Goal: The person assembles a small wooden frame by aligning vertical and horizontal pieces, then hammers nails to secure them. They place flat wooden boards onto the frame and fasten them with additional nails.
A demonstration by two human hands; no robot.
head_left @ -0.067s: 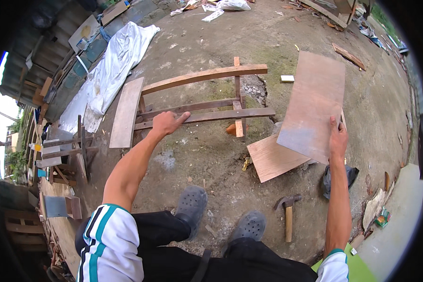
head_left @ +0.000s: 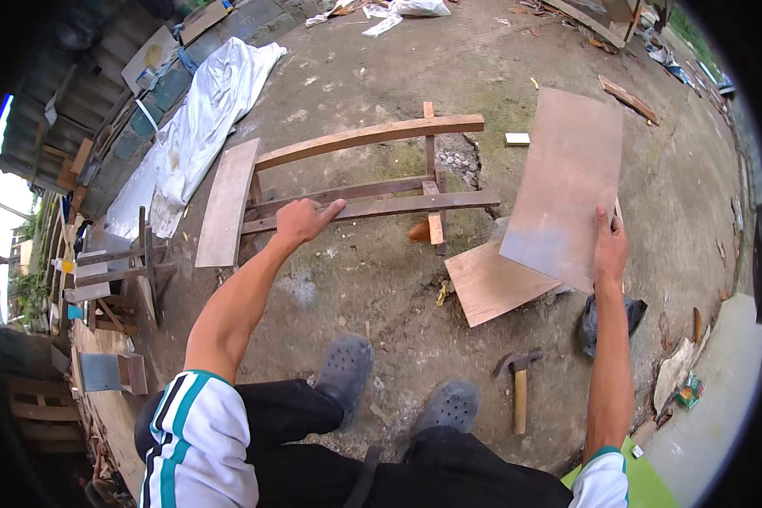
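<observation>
My left hand (head_left: 303, 220) is closed round the near rail of a wooden frame (head_left: 372, 140), with the thumb lying along the top. The frame is built of long rails and short crosspieces, and a thin plywood panel (head_left: 229, 203) covers its left end. On the right, my right hand (head_left: 610, 250) grips the near right edge of a larger rectangular plywood sheet (head_left: 567, 169), thumb on its face; the other fingers are mostly hidden behind it. A second plywood piece (head_left: 495, 284) lies partly under that sheet, on the ground.
A claw hammer (head_left: 520, 394) lies right of my feet, below a black plastic bag (head_left: 633, 317). A small white box (head_left: 517, 139) sits beyond the frame. White sheeting (head_left: 216, 110) is spread at the far left, above a wooden stand (head_left: 127, 275). A wood offcut (head_left: 628, 100) lies far right.
The frame's right end has shifted very slightly to the right, with my left hand still on the rail. The held plywood sheet has risen a touch in view.
</observation>
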